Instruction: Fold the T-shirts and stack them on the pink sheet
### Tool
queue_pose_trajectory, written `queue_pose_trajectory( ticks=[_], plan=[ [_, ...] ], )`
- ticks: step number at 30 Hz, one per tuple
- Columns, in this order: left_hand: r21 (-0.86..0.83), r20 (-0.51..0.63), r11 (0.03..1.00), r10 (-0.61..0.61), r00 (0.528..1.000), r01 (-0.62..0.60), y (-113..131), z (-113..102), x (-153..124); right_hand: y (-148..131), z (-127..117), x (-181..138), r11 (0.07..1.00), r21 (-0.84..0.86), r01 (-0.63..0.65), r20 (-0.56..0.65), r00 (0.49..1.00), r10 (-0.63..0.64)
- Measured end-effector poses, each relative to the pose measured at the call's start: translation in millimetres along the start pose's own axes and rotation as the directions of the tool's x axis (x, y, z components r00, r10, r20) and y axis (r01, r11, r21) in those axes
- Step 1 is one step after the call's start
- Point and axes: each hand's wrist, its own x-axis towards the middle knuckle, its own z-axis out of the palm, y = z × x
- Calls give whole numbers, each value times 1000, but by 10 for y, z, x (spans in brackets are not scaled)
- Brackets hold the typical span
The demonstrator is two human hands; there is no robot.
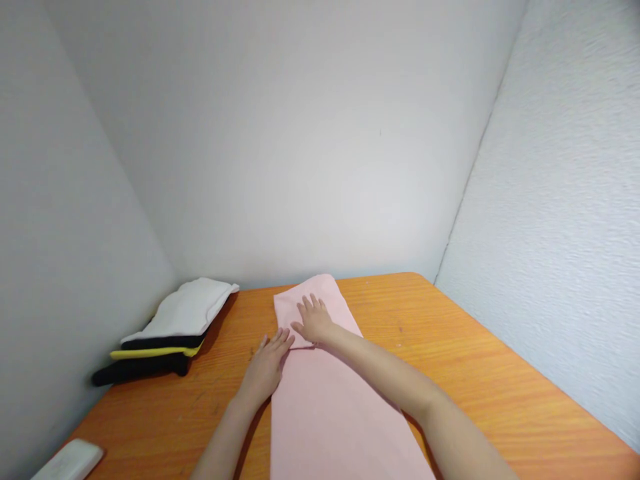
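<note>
A pink cloth garment (335,413) lies in a long, narrow strip on the table, running from the near edge toward the back wall. Its far end is folded over toward me, making a short flap with an edge across the strip. My right hand (314,321) rests flat on that flap, fingers spread. At the strip's left edge, by the flap's near corner, my left hand (267,367) lies with its fingers stretched out, touching the cloth. Neither hand grips anything.
The wooden table (450,353) meets walls at the back and sides. At the back left stands a stack of folded cloths, a white one (185,310) above black and yellow ones (157,353). A white object (73,460) lies at the near left corner.
</note>
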Motion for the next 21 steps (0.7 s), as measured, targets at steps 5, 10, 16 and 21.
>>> queue_pose_trajectory(
  ticks=[5, 10, 16, 21],
  plan=[
    [22, 19, 998, 61, 998, -62, -142, 8, 142, 252, -43, -276, 995, 56, -86, 197, 978, 73],
    [43, 20, 993, 112, 994, -113, -249, 22, 327, 287, -58, -213, 989, 44, -144, 113, 984, 138],
    [124, 23, 987, 97, 995, -100, -195, -40, 416, 336, -107, -101, 994, 53, -96, 147, 985, 87],
    [131, -10, 988, 80, 997, -78, -38, -246, 368, 350, -239, -144, 994, 72, -78, 132, 989, 68]
  ],
)
